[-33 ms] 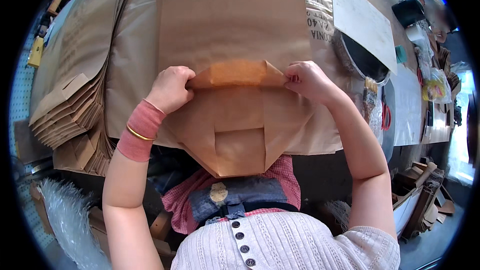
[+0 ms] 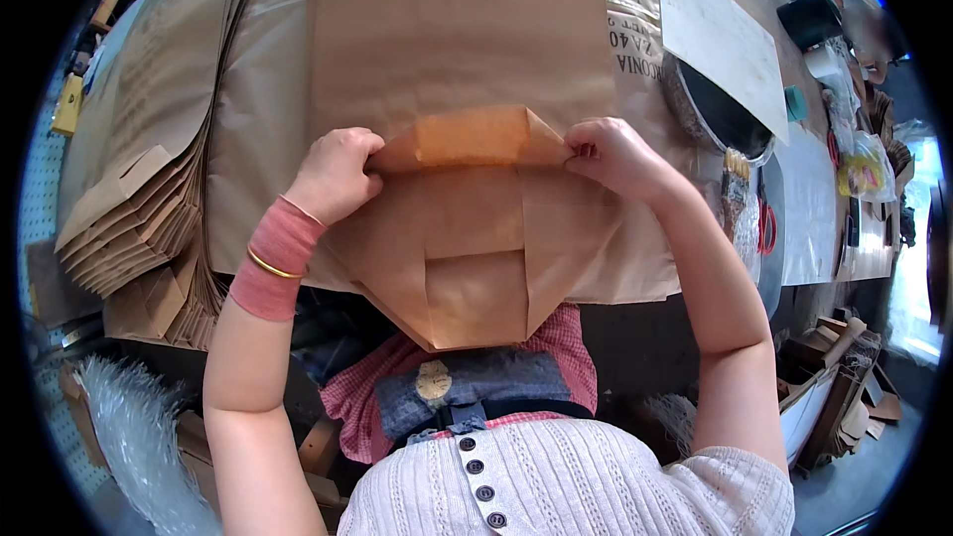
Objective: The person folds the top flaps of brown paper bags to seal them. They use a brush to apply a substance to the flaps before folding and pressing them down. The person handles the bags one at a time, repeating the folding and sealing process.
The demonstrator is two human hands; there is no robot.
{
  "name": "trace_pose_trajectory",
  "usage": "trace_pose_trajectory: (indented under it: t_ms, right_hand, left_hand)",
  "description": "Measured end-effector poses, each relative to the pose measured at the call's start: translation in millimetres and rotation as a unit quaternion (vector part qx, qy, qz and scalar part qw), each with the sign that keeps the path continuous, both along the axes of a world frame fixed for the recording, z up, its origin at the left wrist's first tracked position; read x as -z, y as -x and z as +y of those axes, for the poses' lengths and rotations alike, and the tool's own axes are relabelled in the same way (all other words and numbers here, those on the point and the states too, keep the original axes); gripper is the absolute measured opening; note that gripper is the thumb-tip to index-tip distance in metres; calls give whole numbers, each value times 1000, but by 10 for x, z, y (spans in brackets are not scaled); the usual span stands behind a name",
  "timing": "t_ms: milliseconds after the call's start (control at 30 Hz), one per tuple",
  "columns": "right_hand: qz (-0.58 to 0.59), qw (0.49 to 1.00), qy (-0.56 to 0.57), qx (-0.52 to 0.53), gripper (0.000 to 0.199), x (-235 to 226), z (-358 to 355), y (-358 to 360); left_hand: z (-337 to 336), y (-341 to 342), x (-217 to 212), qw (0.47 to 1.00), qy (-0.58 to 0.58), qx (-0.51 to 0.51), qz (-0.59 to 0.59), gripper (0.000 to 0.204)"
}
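Bright, even daylight over my work; glare at the right edge, fisheye bending and dark corners all round.

A large brown paper bag [image 2: 467, 89] lies flat on the bench, its long body stretching away from the person and its bottom end nearest them, hanging slightly past the bench edge. The bottom is folded open into a diamond-like shape with creased side panels meeting at a point toward the person. A square flap sits at its centre. At the far edge of this folded bottom, a narrower flap [image 2: 475, 139] is turned up, showing a warmer orange-brown where light passes through. The paper is plain, matte and lightly wrinkled, with crisp fold lines.
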State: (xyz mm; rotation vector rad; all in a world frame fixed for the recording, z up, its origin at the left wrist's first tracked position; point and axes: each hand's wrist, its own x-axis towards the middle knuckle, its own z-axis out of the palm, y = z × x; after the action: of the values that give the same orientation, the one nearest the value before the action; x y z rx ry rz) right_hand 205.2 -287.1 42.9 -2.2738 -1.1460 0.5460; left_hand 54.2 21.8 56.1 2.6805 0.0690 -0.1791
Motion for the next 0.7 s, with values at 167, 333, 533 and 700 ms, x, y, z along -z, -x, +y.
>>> trace_pose_trajectory:
  t_ms: [167,333,533,700]
  right_hand:
    - [-97,989,-55,101,12,-80,-66,119]
    - [-56,991,-115,43,16,-288,-358,678]
    - [-166,980,-102,24,27,-263,-115,1002]
    - [-150,988,-23,38,24,-240,316,789]
  left_hand:
    - [28,-145,-51,995,31,41,85,27]
    - [38,209,292,984,152,-46,-81,43]
    - [-26,223,355,974,162,-89,-130,45]
    - [-39,239,440,964,191,-119,-141,44]
